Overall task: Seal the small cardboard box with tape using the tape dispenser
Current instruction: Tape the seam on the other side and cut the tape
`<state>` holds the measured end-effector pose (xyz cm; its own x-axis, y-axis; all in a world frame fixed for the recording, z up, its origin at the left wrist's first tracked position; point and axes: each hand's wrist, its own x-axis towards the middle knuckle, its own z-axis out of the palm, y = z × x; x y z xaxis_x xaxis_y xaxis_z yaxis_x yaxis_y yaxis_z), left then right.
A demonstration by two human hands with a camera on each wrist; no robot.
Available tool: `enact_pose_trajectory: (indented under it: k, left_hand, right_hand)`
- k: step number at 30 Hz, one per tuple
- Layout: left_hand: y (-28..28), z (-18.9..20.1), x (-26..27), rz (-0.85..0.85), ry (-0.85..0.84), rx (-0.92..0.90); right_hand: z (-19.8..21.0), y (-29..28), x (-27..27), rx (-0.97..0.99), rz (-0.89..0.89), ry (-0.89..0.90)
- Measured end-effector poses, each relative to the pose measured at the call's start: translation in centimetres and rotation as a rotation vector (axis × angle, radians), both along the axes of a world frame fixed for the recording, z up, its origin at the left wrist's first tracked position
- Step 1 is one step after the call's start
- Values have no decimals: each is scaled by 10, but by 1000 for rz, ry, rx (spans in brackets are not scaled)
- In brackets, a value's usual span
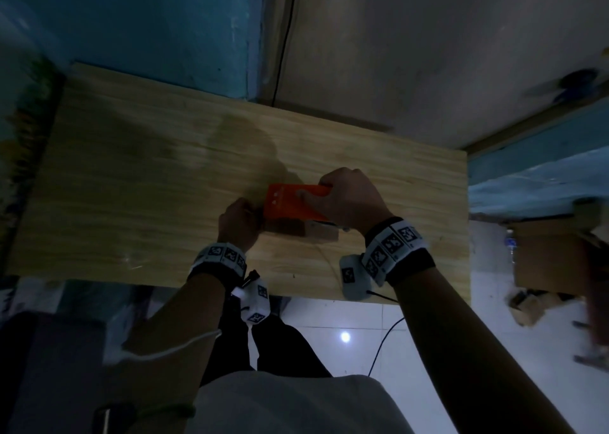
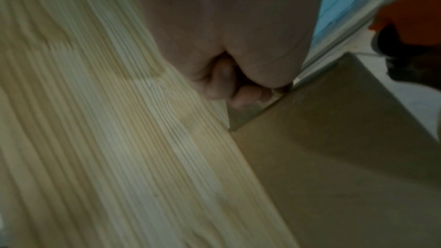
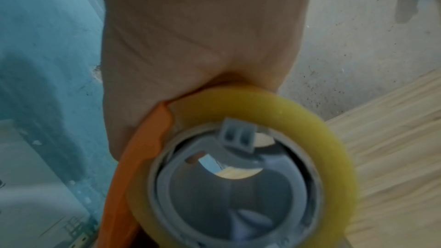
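Observation:
A small brown cardboard box (image 1: 290, 233) lies on the wooden table (image 1: 131, 186) near its front edge. My right hand (image 1: 342, 199) grips an orange tape dispenser (image 1: 286, 204) that sits on top of the box. In the right wrist view the right hand (image 3: 203, 44) wraps the dispenser's orange frame (image 3: 143, 148), which carries a yellowish tape roll (image 3: 329, 139) on a grey hub. My left hand (image 1: 242, 222) is at the box's left end with curled fingers (image 2: 243, 97) on the box (image 2: 334, 148) at its upper corner, where a glossy strip of tape (image 2: 250, 114) runs down the end face. The dispenser (image 2: 412, 14) shows above.
Larger cardboard boxes (image 1: 547, 255) and a water bottle (image 1: 510, 242) stand on the tiled floor to the right of the table. A black cable (image 1: 382, 341) hangs below the table's front edge. Blue and grey walls rise behind the table.

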<state>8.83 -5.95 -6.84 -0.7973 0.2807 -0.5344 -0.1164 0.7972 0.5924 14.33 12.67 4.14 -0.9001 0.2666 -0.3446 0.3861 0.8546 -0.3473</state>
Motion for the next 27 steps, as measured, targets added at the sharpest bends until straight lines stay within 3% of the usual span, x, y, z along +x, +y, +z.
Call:
enact_pose_trajectory:
  k: [6, 10, 12, 14, 16, 18, 22, 27]
  left_hand:
    - [7, -11, 10, 221, -152, 176]
    - [5, -21, 25, 623, -547, 433]
    - [5, -19, 26, 696, -592, 472]
    - [9, -11, 21, 761, -493, 492]
    - [13, -9, 15, 762, -283, 526]
    - [16, -1, 10, 642, -144, 562]
    - [21, 6, 15, 558, -365, 847]
    - [25, -2, 18, 507, -425, 840]
  right_hand:
    - [-1, -1, -5, -31, 4, -27]
    - [0, 1, -2, -51, -2, -15]
    - [-1, 1, 0, -67, -8, -14]
    - [-1, 0, 0, -78, -5, -10]
    - [0, 1, -1, -88, -1, -7]
    - [1, 3, -1, -94, 3, -4]
    - [0, 4, 1, -96, -6, 21]
    - [-2, 5, 2, -122, -2, 16]
